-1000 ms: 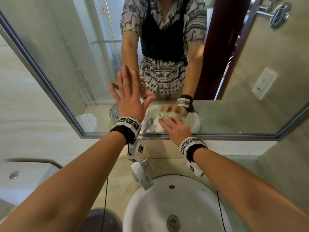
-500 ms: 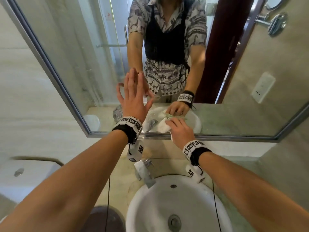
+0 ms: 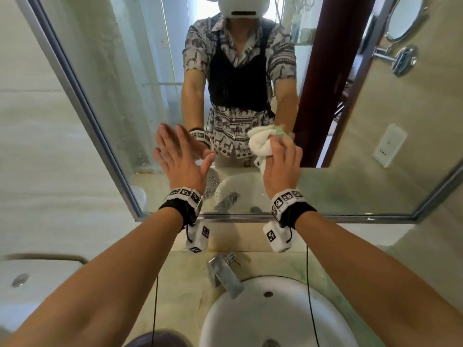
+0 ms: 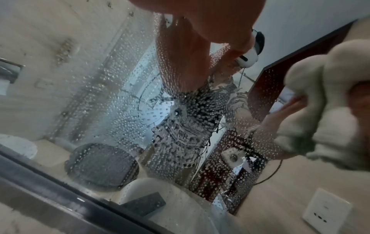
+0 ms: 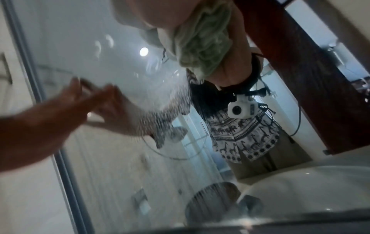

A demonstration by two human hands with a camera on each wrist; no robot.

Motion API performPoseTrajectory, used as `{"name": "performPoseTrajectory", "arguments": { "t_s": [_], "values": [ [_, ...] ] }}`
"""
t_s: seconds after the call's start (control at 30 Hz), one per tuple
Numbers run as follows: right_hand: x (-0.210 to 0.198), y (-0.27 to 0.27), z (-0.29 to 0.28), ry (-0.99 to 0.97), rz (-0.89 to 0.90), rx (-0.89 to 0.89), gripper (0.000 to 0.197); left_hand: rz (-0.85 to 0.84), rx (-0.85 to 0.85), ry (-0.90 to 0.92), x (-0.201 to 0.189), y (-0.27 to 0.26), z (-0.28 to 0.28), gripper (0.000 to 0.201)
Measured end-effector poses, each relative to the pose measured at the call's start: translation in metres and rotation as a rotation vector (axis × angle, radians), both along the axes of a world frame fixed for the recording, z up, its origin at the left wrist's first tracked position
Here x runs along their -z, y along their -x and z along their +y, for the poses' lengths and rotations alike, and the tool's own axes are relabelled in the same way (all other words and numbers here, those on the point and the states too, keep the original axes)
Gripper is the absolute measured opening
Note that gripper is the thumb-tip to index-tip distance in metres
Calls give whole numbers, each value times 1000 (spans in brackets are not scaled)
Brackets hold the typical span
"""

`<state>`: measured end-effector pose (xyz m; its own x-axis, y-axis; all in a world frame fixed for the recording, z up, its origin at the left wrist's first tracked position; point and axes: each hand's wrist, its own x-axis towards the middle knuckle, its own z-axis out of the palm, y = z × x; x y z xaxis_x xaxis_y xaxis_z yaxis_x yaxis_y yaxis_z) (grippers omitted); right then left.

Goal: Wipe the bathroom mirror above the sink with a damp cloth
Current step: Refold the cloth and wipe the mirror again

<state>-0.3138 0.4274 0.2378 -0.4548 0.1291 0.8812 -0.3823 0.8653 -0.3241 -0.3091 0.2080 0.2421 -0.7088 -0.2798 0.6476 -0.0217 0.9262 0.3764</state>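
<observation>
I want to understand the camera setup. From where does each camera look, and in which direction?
Head: worn on the head, looks forward and down at the mirror and sink; both forearms and hands show.
Left wrist: looks along the left hand at the wet glass.
Right wrist: looks along the right hand, which grips the cloth.
All three show the cloth.

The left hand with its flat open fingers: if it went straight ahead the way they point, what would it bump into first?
Most likely the mirror. The left hand is open, its fingers aimed up and forward at the glass, which the left wrist view shows covered in droplets. Whether the fingertips touch the glass is unclear.
</observation>
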Motion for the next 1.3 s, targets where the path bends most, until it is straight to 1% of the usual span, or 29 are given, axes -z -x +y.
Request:
{"name": "performPoseTrajectory", "arguments": {
  "t_s": [0.13,0.23,0.3,0.37,0.43,0.47,0.57,0.63,0.7,0.77,0.8,0.87,0.93,1.0,1.03,1.07,1.1,1.2,1.3],
  "values": [
    [37,4,-8,-298,5,-4,47,32,16,7,3,2,-1,102],
    [68,1,-12,-490,-61,-74,47,57,22,22,4,4,-1,102],
    [97,-7,-18,-549,-147,-169,43,64,24,23,5,4,-1,102],
    [126,-16,-27,-559,-236,-240,42,78,16,25,6,5,-2,101],
    [149,-21,-35,-550,-290,-263,39,80,14,26,8,5,-4,101],
    [155,-22,-38,-546,-296,-258,38,72,16,29,8,7,-4,101],
    [154,-20,-41,-591,-321,-266,42,59,13,12,8,5,-3,102],
    [151,-19,-39,-629,-387,-294,45,44,13,12,7,4,-3,102],
    [142,-21,-39,-584,-455,-289,48,32,18,12,5,2,-3,102],
    [124,-29,-38,-460,-467,-222,45,21,21,14,4,0,-4,101],
    [111,-33,-37,-391,-422,-178,43,14,23,12,3,-1,-4,101],
    [79,-34,-34,-228,-271,-122,37,9,26,4,2,-3,-4,101],
    [43,-26,-29,-21,-141,-80,37,11,41,-4,1,-3,-5,101],
    [16,-12,-28,181,-85,-24,40,13,52,4,1,-4,-6,101],
    [11,-7,-32,221,-87,-1,42,13,50,12,1,-4,-7,101],
    [13,-5,-39,204,-90,21,42,12,49,18,1,-4,-7,100],
    [20,-5,-47,137,-83,40,42,12,50,24,2,-4,-7,100],
    [53,-2,-61,-145,-56,27,40,34,40,37,4,-1,-6,99],
    [68,1,-58,-350,-28,-7,41,45,41,38,6,2,-7,99]
  ]
}}
